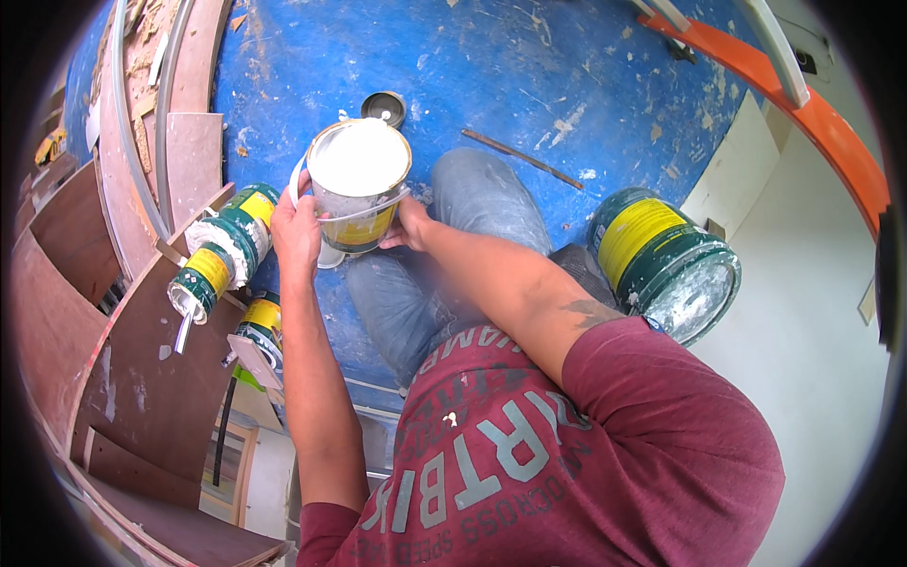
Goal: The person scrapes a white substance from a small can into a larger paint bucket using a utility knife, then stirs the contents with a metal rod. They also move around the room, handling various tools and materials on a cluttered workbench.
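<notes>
Between my knees I hold a round paint bucket with a yellow label and a wire handle, its open top facing up. Thick-looking white material fills it nearly to the rim. My left hand grips the bucket's left side, by a pale strip that stands up against the rim. At the lower right side, my right hand is closed against the bucket near the handle's end; some of its fingers are hidden behind the wall. Just beyond the bucket lies a small round dark tin or lid with a white spot in it.
A large green bucket with a yellow band stands right. Several smaller green tins cluster left beside brown boards. A thin stick lies on the paint-spattered blue floor. An orange rail curves across the upper right.
</notes>
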Demonstrator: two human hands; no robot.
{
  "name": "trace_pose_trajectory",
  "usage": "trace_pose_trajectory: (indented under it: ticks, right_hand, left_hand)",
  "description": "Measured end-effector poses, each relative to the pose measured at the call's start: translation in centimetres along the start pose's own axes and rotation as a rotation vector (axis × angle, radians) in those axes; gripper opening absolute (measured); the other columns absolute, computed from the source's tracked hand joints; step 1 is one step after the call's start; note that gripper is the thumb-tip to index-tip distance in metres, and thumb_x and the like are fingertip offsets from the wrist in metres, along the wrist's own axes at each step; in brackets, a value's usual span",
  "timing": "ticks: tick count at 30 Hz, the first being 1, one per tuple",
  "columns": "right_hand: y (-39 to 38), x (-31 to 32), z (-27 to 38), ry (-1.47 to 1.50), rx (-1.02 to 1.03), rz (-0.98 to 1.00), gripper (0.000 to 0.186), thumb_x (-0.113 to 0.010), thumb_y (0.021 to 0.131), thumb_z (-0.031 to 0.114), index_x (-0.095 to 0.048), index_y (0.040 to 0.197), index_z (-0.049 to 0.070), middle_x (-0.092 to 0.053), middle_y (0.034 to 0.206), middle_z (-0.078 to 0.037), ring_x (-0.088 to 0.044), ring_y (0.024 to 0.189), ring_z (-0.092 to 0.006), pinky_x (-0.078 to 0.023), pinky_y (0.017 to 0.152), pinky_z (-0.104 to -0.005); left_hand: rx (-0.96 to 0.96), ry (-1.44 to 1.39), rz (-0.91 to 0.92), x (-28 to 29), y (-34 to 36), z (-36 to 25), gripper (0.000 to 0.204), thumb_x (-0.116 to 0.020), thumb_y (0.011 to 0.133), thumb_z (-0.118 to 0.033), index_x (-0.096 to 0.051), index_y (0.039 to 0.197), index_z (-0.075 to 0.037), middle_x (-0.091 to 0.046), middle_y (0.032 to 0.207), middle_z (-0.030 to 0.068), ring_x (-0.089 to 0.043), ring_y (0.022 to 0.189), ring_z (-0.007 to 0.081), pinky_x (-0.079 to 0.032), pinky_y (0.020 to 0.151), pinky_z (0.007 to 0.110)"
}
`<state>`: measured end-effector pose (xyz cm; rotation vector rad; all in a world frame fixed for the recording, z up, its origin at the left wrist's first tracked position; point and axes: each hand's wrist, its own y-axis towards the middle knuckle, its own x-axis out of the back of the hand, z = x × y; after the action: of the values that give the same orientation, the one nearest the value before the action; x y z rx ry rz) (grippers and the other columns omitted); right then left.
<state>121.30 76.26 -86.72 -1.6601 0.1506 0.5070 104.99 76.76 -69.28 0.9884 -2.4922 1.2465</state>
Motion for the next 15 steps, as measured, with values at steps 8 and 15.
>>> trace_pose_trajectory:
  ticks: [8, 15]
  right_hand:
    - [-0.05, -0.07, 0.04, 0.005, -0.01, 0.012, 0.082, -0.022, 0.098, 0.07, -0.058, 0.129, 0.004, -0.066, 0.098, -0.02, -0.069, 0.07, -0.0287, -0.063, 0.063, -0.045]
    - [0.09, -0.02, 0.02, -0.005, -0.004, 0.027, 0.081, -0.021, 0.098, 0.07, -0.057, 0.131, 0.005, -0.067, 0.099, -0.02, -0.069, 0.073, -0.0305, -0.062, 0.066, -0.0466]
  left_hand:
    - [0.017, -0.007, 0.013, 0.02, -0.05, -0.28, 0.05, -0.047, 0.092, -0.008, -0.058, 0.14, -0.003, -0.063, 0.136, 0.0085, -0.064, 0.107, 0.0154, -0.054, 0.081, 0.029]
    - [0.009, -0.006, 0.008, 0.06, 0.09, -0.14, 0.05, -0.047, 0.092, -0.008, -0.059, 0.14, -0.003, -0.064, 0.135, 0.0085, -0.063, 0.108, 0.0161, -0.055, 0.08, 0.03]
